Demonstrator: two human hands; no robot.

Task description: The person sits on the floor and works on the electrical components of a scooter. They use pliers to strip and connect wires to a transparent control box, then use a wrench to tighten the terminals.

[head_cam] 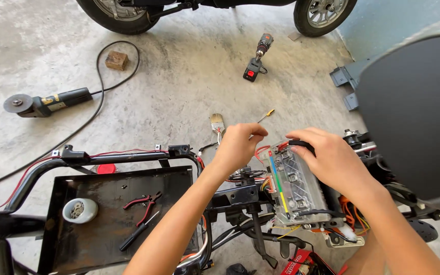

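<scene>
Angle grinder [42, 103] and cordless drill [257, 57] on concrete floor [189, 76], red-handled pliers [143, 202] on black tray [103, 239]

A repair workshop: concrete floor [189, 76], angle grinder [44, 103], cordless drill [257, 57], wheels [324, 12].

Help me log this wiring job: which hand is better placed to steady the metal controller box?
Right. The right hand already rests on the box's top end, over the black cable. The left hand pinches wires beside it.

Both bare forearms reach forward. The left hand [239, 145] pinches with curled fingers; the right hand [327, 160] arches palm-down, fingers bent.
</scene>
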